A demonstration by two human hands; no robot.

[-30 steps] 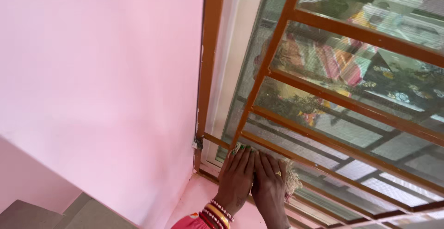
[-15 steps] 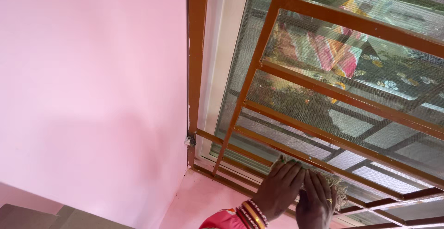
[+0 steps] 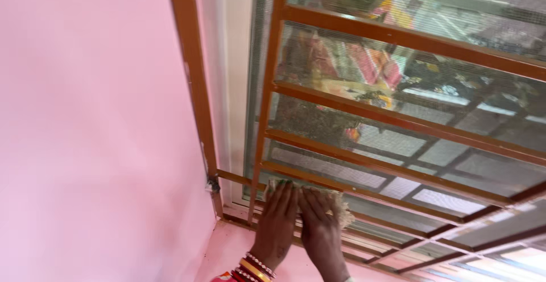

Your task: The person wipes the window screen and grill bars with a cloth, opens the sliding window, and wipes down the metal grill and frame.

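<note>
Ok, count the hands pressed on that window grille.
2. The left hand, bangles at its wrist, and the right hand lie side by side on a rag against the lowest orange bar.

The cloth (image 3: 335,202) is a pale, off-white rag with a frayed, fringed edge (mostly hidden under the fingers). It's pressed flat against the lowest orange bar (image 3: 364,191) of the window grille (image 3: 409,40), close to the grille's bottom-left corner, its fringe sticking out to the right.

No packages, labels or signs are seen; no display screens are seen anywhere in view
</note>
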